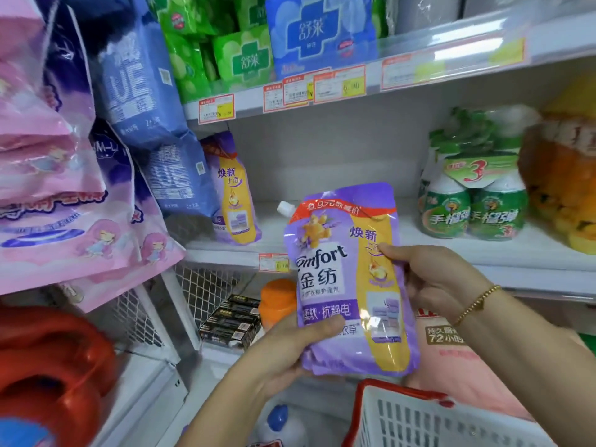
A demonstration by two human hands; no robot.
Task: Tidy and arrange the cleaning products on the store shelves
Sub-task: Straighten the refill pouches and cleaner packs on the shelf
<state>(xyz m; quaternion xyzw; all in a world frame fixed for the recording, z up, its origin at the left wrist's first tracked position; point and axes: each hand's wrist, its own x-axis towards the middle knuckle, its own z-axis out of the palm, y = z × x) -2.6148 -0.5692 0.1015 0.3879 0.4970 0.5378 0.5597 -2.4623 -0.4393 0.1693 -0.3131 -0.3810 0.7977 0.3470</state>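
In front of the middle shelf (516,256), near its front edge, a purple bag (345,279) of Comfort is held upright. The left hand (283,353) has its grip clamped on the bag's bottom, thumb on the front. The right hand (435,279) grips its right side. A second bag (233,191) stands at the shelf's left end.

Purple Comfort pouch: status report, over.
Left hand, right hand grip Comfort pouch, upright. Matching pouch stands on shelf, left. Nothing blocking the shelf.
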